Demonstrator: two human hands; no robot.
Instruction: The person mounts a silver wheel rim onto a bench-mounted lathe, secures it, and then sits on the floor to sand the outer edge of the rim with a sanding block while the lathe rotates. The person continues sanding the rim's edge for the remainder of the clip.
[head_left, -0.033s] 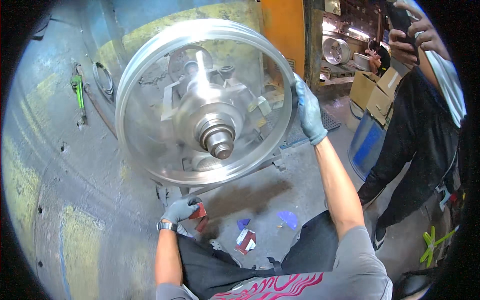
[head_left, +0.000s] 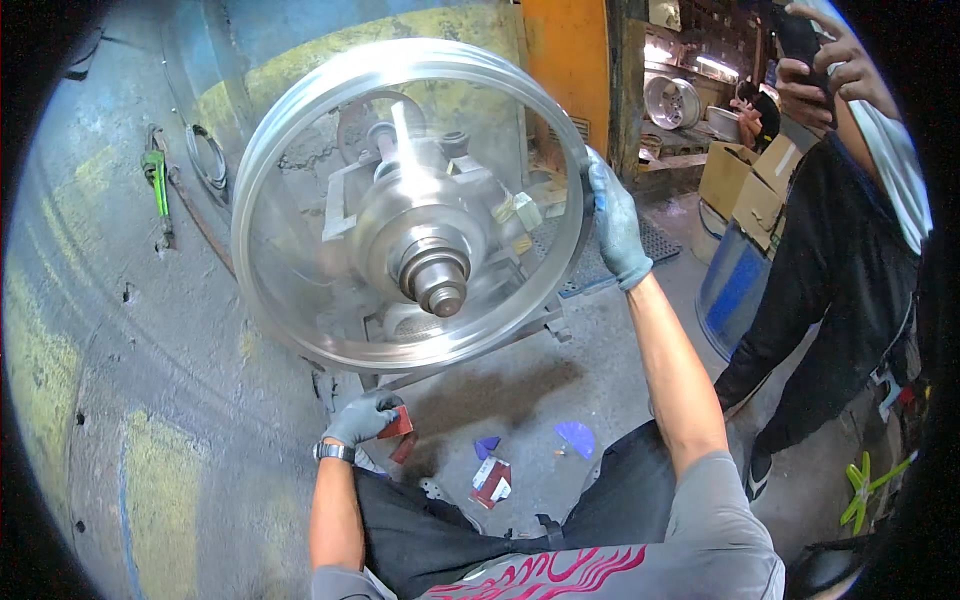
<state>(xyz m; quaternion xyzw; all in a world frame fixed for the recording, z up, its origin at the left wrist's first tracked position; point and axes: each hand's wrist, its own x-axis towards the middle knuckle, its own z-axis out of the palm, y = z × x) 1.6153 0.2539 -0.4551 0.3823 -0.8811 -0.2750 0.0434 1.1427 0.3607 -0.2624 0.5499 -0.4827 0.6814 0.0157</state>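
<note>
Fixed through the middle on a stepped spindle (head_left: 437, 275), probably to keep the wheel (head_left: 421, 215) centred and free to turn, up off the floor (head_left: 625, 345) and facing the lap. Resting the right hand (head_left: 617, 225) along the wheel's right edge, fingers nearly straight, close together and slightly bent against the outside, likely for a light, steady touch well away from the blurred middle. Cannot tell about anything tucked under those fingers. Pinching a red sheet (head_left: 396, 423) in the left hand (head_left: 365, 418), fingers curled shut on it, low beside the lap, perhaps to keep it handy yet clear of moving metal. Strewn on the floor between the legs, presumably for easy reach: purple pieces (head_left: 574, 438) and a red-and-white packet (head_left: 492, 483). Against the wall (head_left: 120, 330) at left, seemingly hung out of the way: a green wrench (head_left: 158, 190).

Silvery and smooth round the wheel's banded lip, glaring white at the top. Smeared nearly see-through between lip and hub, with the stand (head_left: 338, 200) showing behind; hence, apparently spinning.
</note>
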